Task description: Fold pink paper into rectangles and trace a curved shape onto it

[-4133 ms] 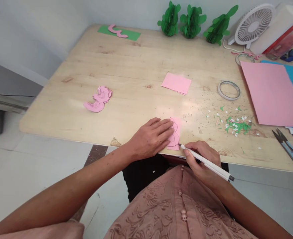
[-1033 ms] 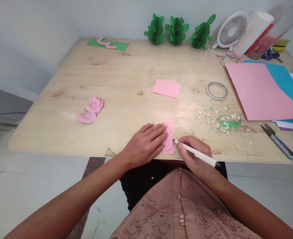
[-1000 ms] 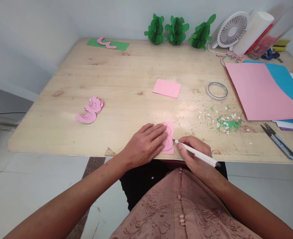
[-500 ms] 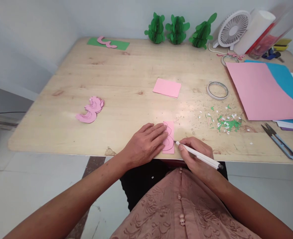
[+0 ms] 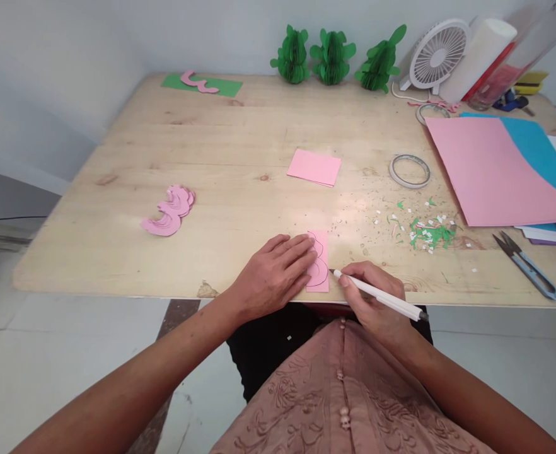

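Note:
My left hand [image 5: 280,271] lies flat with its fingers extended over the left part of a small pink paper [image 5: 323,243] at the table's front edge. Dark curved outlines show on that paper, and the fingers hide part of it. In my right hand [image 5: 375,290] is a white pen [image 5: 382,295], gripped between thumb and fingers. The pen's dark tip is at the paper's right edge; whether it touches cannot be told. Beyond the hands rests a small stack of pink paper [image 5: 314,167]. Cut pink scalloped pieces [image 5: 170,214] sit in a pile to the left.
Green and white scraps [image 5: 432,233], thread snips [image 5: 527,265] and a tape roll [image 5: 409,171] lie to the right. Large pink paper [image 5: 495,170] covers other sheets there. Three green paper figures [image 5: 333,58] and a white fan [image 5: 439,57] stand at the back.
The view has shifted slightly. My right hand and the pen have drawn back a little from the outline on the paper; my left hand stays pressed in place.

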### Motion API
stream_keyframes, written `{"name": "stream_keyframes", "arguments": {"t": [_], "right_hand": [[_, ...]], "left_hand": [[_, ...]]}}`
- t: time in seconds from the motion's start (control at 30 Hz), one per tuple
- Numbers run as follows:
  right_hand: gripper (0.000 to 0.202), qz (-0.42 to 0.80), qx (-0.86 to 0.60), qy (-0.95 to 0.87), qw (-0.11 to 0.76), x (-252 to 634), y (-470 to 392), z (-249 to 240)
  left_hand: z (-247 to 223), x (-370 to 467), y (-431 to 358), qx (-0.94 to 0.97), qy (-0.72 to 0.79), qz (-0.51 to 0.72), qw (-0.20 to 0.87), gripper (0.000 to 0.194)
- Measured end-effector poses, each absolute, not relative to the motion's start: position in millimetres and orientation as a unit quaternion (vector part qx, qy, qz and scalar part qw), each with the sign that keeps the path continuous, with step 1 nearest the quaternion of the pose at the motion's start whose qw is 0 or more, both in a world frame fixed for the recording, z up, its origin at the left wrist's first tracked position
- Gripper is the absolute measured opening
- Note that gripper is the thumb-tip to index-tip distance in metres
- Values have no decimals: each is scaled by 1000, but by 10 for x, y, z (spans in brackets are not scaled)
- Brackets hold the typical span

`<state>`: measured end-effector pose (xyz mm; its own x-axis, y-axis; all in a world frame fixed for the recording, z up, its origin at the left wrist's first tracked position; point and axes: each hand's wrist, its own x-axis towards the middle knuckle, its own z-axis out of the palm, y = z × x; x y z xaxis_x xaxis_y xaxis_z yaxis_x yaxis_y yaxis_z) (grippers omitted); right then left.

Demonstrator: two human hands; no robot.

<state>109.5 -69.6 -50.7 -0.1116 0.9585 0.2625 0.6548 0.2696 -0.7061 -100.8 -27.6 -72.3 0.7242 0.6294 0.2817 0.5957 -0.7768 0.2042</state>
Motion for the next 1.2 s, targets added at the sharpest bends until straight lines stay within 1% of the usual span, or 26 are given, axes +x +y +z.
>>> {"name": "stream_keyframes", "arguments": {"t": [0.43, 0.67, 0.77, 0.87, 1.0, 1.2], "right_hand": [[10, 226, -559, -719, 347, 1087, -684, -551], [10, 217, -567, -700, 376, 1092, -709, -495], [20, 209, -507, -741, 387, 1092, -695, -518], [28, 171, -436, -811, 349, 1090, -677, -572], [29, 108, -422, -851, 295, 1098, -693, -647], [30, 66, -409, -868, 273, 1129, -731, -685]], "left_hand": [[-716, -1006, -271, 928, 327, 172, 39, 34], [-717, -1007, -275, 927, 331, 172, 46, 33], [-716, -1002, -275, 926, 331, 176, 47, 32], [-716, -998, -276, 925, 332, 179, 45, 32], [-716, -998, -280, 926, 334, 172, 44, 32], [-717, -1001, -277, 925, 336, 169, 57, 32]]}}
